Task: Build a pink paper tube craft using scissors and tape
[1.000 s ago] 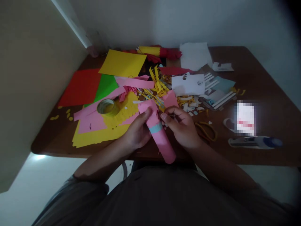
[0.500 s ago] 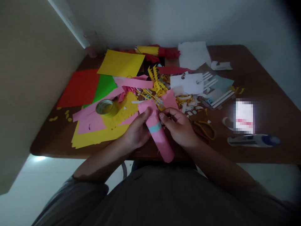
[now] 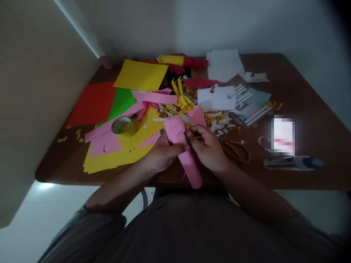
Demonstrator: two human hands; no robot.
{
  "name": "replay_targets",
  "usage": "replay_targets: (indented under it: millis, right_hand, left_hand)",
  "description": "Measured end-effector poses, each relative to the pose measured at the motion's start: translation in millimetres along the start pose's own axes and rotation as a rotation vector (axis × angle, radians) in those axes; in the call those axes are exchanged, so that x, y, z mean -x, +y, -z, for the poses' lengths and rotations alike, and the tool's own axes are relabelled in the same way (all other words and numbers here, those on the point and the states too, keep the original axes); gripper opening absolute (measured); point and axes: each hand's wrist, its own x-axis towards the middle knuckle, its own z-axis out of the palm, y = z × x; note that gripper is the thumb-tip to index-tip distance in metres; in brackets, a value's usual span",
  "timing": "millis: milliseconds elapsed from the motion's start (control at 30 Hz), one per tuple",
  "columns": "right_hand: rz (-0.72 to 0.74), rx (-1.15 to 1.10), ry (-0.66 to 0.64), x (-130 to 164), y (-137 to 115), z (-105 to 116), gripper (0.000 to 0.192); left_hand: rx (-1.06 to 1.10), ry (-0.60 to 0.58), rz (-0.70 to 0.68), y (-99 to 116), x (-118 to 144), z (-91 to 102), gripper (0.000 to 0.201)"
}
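A pink paper tube slants over the table's front edge, its upper end wider and folded or wrapped in more pink paper. My left hand is wrapped round its middle, the thumb lying across it and covering most of a light blue band. At the tube's upper right side, my right hand pinches the pink paper between thumb and curled fingers; the exact pinch point is partly hidden. Just beyond the tube lie a pink paper piece and a white strip.
A tape roll stands on yellow and pink sheets at left. Yellow-handled scissors lie beside my right hand, and a glue bottle lies further right. Paper scraps cover the middle. A yellow and red paper figure lies at the back.
My left thumb has slid down from the tube's upper end onto the blue band, covering most of it. My right hand stays pinched at the tube's side.
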Motion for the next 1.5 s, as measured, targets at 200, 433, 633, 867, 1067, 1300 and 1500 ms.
replay_targets:
  millis: [200, 433, 633, 867, 1067, 1300, 1500]
  right_hand:
    - [0.029, 0.093, 0.017, -3.6, 7.9, 2.0, 0.020]
    - [0.263, 0.195, 0.157, -5.2, 4.8, 6.5, 0.006]
    - [0.291, 0.100, 0.111, -7.0, 2.9, 10.9, 0.017]
    - [0.109, -0.038, -0.058, -8.6, 6.4, 10.7, 0.042]
    - [-0.115, -0.200, -0.257, -10.2, -3.5, 20.5, 0.057]
    - [-0.139, -0.150, -0.336, -11.4, -10.8, 32.3, 0.054]
    - [-0.185, -0.173, -0.387, -14.1, -6.7, 36.5, 0.062]
  left_hand:
    - [0.040, -0.011, 0.016, 0.0, -1.2, 1.5, 0.055]
    - [0.102, -0.131, 0.031, 4.1, 3.7, 6.1, 0.051]
    - [0.062, -0.101, -0.059, 5.0, -0.9, -0.9, 0.049]
    - [0.023, 0.029, -0.158, 0.6, -9.4, 3.0, 0.052]
    - [0.037, -0.006, -0.042, 2.1, -8.4, 7.9, 0.052]
    - [0.051, -0.058, -0.025, 2.3, -7.6, 6.2, 0.053]
    - [0.060, -0.072, -0.002, -0.3, -8.0, 4.4, 0.048]
